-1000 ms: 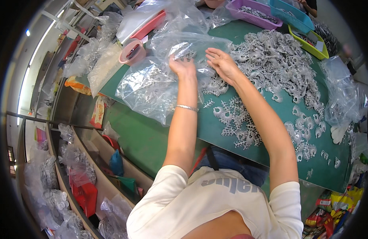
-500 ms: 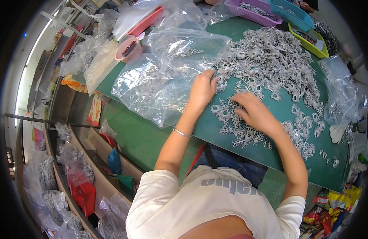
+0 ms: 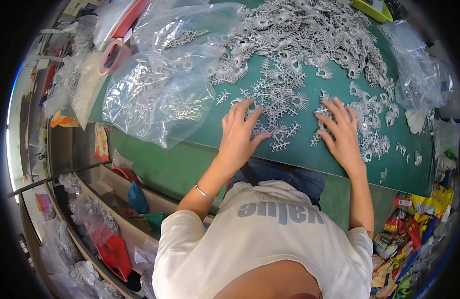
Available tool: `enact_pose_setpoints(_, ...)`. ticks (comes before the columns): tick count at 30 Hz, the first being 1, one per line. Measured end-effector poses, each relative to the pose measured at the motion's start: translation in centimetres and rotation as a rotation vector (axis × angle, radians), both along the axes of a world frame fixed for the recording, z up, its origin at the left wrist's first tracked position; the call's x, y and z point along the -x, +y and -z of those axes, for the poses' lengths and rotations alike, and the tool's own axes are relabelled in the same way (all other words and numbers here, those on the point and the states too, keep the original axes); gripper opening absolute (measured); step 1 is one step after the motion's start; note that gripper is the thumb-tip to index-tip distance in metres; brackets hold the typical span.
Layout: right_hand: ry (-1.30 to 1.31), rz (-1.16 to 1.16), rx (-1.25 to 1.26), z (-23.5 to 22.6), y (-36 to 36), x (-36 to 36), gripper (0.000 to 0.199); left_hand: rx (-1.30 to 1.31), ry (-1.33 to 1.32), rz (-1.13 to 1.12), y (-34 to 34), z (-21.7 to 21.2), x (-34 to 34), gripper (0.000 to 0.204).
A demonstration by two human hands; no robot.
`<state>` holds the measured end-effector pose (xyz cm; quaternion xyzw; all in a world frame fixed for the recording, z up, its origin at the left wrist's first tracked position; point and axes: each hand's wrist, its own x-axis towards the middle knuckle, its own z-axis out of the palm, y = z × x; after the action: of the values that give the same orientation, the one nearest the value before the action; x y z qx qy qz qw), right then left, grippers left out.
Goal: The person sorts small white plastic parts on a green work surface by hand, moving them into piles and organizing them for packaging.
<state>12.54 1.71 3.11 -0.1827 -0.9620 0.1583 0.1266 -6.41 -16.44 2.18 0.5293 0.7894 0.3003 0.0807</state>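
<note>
My left hand (image 3: 238,130) rests low over the table with fingers apart, at the left side of a loose cluster of small grey pieces (image 3: 279,130), some fan-shaped and some branched. My right hand (image 3: 342,133) has its fingers spread too; the tips touch a few branched pieces (image 3: 321,110) to the right of that cluster. Neither hand grips anything that I can see. Beyond both hands lies a large heap of the same grey pieces (image 3: 309,30). To the left, a clear plastic bag (image 3: 158,94) lies flat with similar pieces visible inside or beneath it.
The green table (image 3: 309,164) has its near edge just before my body. A pink tub (image 3: 114,56) stands far left, a yellow-green tray (image 3: 372,9) far right. Another clear bag (image 3: 414,70) lies at the right edge. Shelves with a red container (image 3: 115,256) stand lower left.
My left hand has moved from beside the bag to the near cluster. My right hand has shifted right, off that cluster, and its fingers have spread. The view has tilted down.
</note>
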Motion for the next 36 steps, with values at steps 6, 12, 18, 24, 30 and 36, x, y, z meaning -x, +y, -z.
enact_pose_setpoints(6, 0.137, 0.115, 0.001, -0.4, -1.2, 0.4, 0.032, -0.086, 0.074, -0.12, 0.1, 1.3, -0.2, 0.043)
enact_pose_setpoints(12, 0.202, -0.082, 0.098, 1.5, -3.5, 3.3, 0.026, -0.053, 0.185, 0.042, 1.9, 1.1, -1.3, 0.037)
enact_pose_setpoints(18, 0.499, 0.363, 1.005, 2.4, -2.9, 0.9, 0.009, -0.17, 0.021, 0.098, 1.8, 1.8, -0.2, 0.035)
enact_pose_setpoints(24, 0.814, 0.336, 1.946, 1.6, -2.3, 2.1, 0.013, -0.306, -0.161, -0.017, 2.3, 2.3, -0.3, 0.039)
enact_pose_setpoints(30, 0.805, 0.278, 1.879, 0.8, -2.3, 4.4, 0.027, -0.365, -0.255, -0.048, 2.0, 1.5, 0.1, 0.042)
enact_pose_setpoints(36, 0.358, 0.128, 1.014, -0.1, -3.8, 6.5, 0.024, -0.41, -0.618, -0.074, 2.1, 0.4, -0.2, 0.039)
